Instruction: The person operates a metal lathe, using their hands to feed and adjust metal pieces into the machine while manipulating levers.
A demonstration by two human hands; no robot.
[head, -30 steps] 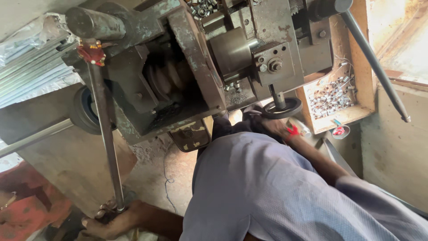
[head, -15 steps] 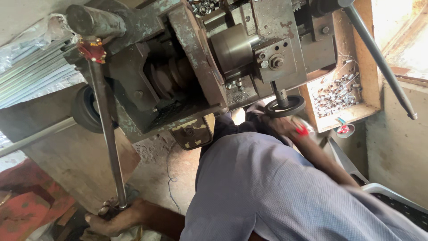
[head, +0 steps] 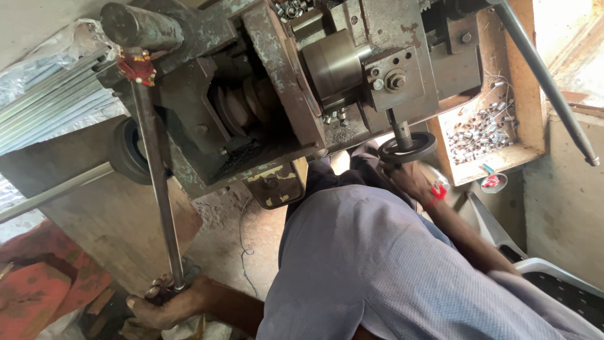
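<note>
Left hand (head: 165,303) is curled shut around the lower end of a long steel lever (head: 155,189), low in the view near the floor, with the fingers wrapped over the bar where it meets a dark fitting. Right hand (head: 412,179) reaches forward under the machine and closes on the rim of a small black handwheel (head: 408,148); a red band (head: 435,193) sits at that wrist. Compared with half a second ago, the left hand has crept a little further round the bar and shows more fully, while the right keeps its grip on the wheel in much the same place. Both controls therefore remain under hand at once, and the work at the machine looks to be in mid-stroke rather than finished.

Outward from the hands, the lever runs up to a heavy grey cross shaft (head: 139,26), where a red tag (head: 139,65) hangs at the joint. The machine body (head: 277,94) is worn, greasy cast metal, with stepped pulleys (head: 242,104) in its open middle and a round steel drum (head: 333,63) beside them. A second long rod (head: 544,79) slants down at the right.

A wooden tray (head: 497,160) stands just behind the handwheel and holds a loose heap of small, short metal sleeves (head: 479,129). Another scatter of small metal parts (head: 290,7) lies in a recess on top of the machine.
</note>
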